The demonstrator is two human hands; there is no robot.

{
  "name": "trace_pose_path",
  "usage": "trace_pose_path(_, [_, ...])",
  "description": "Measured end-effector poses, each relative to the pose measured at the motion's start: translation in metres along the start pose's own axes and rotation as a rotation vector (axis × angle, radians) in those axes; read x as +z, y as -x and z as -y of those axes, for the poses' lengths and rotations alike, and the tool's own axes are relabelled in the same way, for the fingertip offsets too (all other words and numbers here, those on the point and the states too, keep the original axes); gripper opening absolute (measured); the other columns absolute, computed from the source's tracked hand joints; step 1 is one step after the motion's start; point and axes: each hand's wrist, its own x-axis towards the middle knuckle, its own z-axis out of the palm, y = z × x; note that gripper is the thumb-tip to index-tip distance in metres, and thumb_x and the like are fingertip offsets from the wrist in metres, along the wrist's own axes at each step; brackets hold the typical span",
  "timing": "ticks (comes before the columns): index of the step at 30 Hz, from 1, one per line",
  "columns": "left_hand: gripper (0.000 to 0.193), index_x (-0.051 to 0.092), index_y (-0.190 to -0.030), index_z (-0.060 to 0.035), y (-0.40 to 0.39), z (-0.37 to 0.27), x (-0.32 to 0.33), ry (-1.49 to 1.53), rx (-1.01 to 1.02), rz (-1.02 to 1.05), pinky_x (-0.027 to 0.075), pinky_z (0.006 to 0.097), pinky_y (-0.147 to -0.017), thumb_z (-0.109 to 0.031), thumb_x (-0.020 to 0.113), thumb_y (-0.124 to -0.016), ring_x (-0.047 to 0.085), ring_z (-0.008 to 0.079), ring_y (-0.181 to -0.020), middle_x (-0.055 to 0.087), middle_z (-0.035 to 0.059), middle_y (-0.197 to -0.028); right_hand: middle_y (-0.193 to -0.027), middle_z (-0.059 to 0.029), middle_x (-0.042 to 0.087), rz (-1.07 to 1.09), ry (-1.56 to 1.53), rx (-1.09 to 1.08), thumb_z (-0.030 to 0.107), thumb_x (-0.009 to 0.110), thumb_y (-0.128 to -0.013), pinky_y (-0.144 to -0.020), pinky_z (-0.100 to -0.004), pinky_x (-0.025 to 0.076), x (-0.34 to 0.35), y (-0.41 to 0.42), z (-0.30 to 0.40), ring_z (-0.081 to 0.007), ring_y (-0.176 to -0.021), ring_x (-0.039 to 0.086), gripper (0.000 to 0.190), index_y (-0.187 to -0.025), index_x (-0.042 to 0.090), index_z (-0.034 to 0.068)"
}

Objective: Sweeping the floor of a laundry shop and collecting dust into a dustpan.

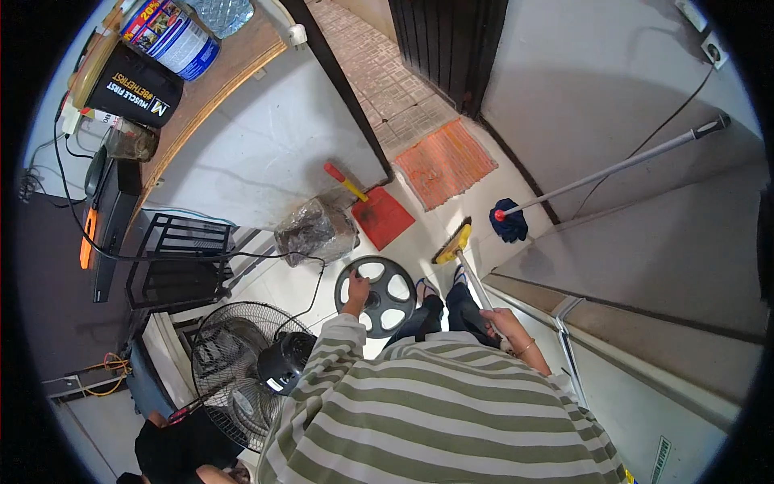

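My right hand [508, 325] grips the pale handle of a broom [478, 281]. Its yellow head [461, 241] with dark bristles rests on the tiled floor ahead of my feet. My left hand [358, 291] is held over a black round base with white-looking cut-outs [398, 288], like that of a pedestal fan. Its fingers look partly curled, and whether they touch the base is unclear. Beyond the base lies a red dustpan [382, 219] with a yellow and red handle. Beside it stands a box-like bundle wrapped in clear plastic [317, 233].
A pedestal fan [242, 369] stands at my left, its cord [254, 256] hanging across to a counter [242, 45] with tubs. A mop [611, 171] leans on the right wall. An orange mat [446, 163] lies by the doorway. A person [181, 441] is at lower left.
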Motion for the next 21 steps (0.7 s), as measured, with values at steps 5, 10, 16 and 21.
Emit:
trace_pose_path(5, [0.060, 0.020, -0.120, -0.0062, 0.018, 0.016, 0.008, 0.006, -0.034, -0.001, 0.039, 0.0251, -0.046, -0.013, 0.052, -0.069, 0.049, 0.0135, -0.058, 0.050, 0.0078, -0.078, -0.053, -0.0042, 0.049, 0.035, 0.063, 0.020, 0.027, 0.053, -0.072, -0.038, -0.0223, 0.038, -0.009, -0.006, 0.008, -0.0106, -0.040, 0.046, 0.027, -0.066, 0.051, 0.000])
trace_pose_path(10, [0.059, 0.024, -0.117, -0.0003, 0.020, 0.050, 0.011, -0.083, 0.076, -0.022, 0.042, 0.0267, -0.056, -0.015, 0.053, -0.068, 0.051, 0.0143, -0.061, 0.054, 0.0082, -0.072, -0.049, -0.0055, 0.047, 0.033, 0.069, 0.057, 0.026, 0.056, -0.071, -0.035, -0.0248, 0.036, -0.007, -0.009, 0.011, -0.0137, -0.038, 0.046, 0.030, -0.058, 0.047, 0.000])
trace_pose_path(16, [0.053, 0.032, -0.114, -0.0020, 0.042, 0.038, 0.048, -0.046, 0.007, 0.030, 0.042, 0.0295, -0.059, -0.018, 0.052, -0.067, 0.053, 0.0186, -0.061, 0.055, 0.0095, -0.073, -0.048, -0.0043, 0.045, 0.100, 0.121, 0.126, 0.026, 0.054, -0.071, -0.035, -0.0245, 0.034, -0.010, -0.001, 0.027, -0.0123, -0.037, 0.043, 0.029, -0.057, 0.047, 0.001])
trace_pose_path(21, [0.058, 0.023, -0.118, -0.0015, 0.031, 0.053, 0.051, -0.158, 0.076, 0.071, 0.040, 0.0255, -0.047, -0.017, 0.052, -0.070, 0.050, 0.0147, -0.062, 0.049, 0.0081, -0.081, -0.049, -0.0049, 0.045, 0.084, 0.056, 0.121, 0.025, 0.053, -0.071, -0.034, -0.0240, 0.034, -0.014, -0.008, 0.022, -0.0122, -0.037, 0.043, 0.028, -0.060, 0.047, 0.000])
